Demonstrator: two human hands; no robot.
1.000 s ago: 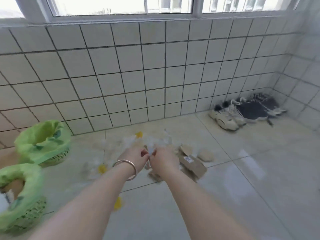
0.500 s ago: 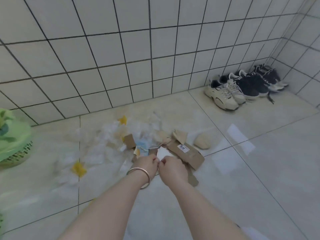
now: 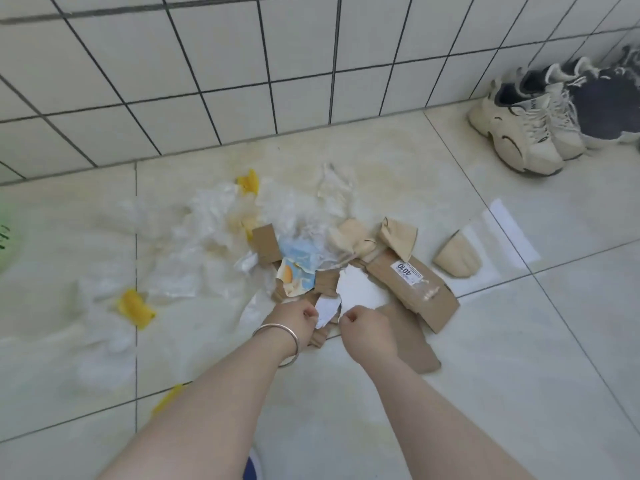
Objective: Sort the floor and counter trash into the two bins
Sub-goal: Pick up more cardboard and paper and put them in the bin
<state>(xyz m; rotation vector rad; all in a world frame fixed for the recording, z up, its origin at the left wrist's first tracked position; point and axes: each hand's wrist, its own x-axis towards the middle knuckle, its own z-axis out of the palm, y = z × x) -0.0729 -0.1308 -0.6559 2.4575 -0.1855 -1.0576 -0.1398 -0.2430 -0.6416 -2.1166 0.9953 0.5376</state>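
Note:
A heap of trash lies on the pale tiled floor near the wall. It holds torn brown cardboard [image 3: 412,289] with a white label, a white sheet [image 3: 358,289], a blue and orange wrapper [image 3: 296,268], crumpled clear plastic [image 3: 214,220], yellow peels [image 3: 135,308] and beige scraps [image 3: 457,256]. My left hand [image 3: 294,318], with a metal bangle at the wrist, and my right hand [image 3: 365,325] are both closed at the heap's near edge. They pinch a small white paper scrap [image 3: 327,308] between them. Only a green sliver of one bin [image 3: 5,244] shows at the left edge.
Pairs of sneakers [image 3: 526,133] stand against the white tiled wall at the far right. Another yellow peel [image 3: 168,398] lies on the floor beside my left forearm. A flat piece of cardboard [image 3: 415,344] lies under my right wrist.
The view has tilted down and moved closer to the heap. Both hands have dropped to the heap's near edge. The two green bins have slid out of view to the left.

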